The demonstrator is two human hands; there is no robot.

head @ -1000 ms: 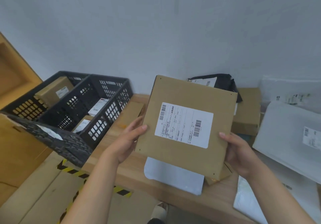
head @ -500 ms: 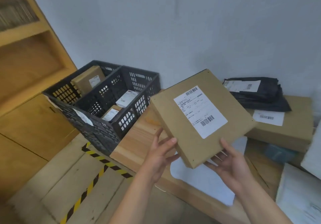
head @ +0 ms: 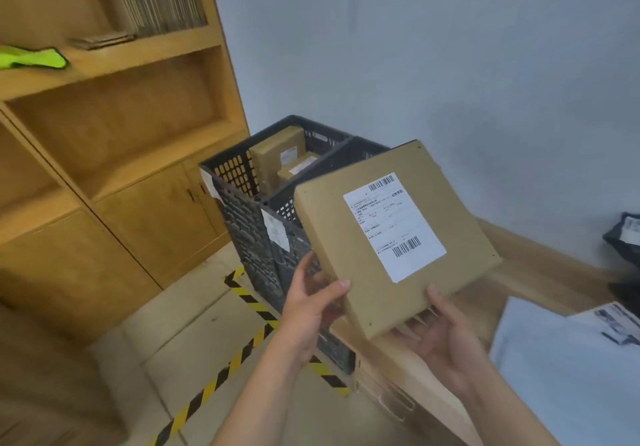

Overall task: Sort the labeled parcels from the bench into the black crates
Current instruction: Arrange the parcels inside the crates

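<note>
The parcel [head: 394, 234], a flat brown box with a white label, is held tilted in the air in front of the black crates [head: 263, 203], the left hand [head: 313, 302] and right hand [head: 440, 328] both clamped on its near corner. The far crate already holds a few boxes; this one is not yet in, and more packages [head: 568, 369] wait on the bench [head: 533, 272].

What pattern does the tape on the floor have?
Diagonal yellow and black stripes on the floor tape, seen best in the head view.

Near black crate [head: 277, 255] largely hidden behind the held parcel [head: 398, 238]; label [head: 393, 226] print too blurred.
</note>
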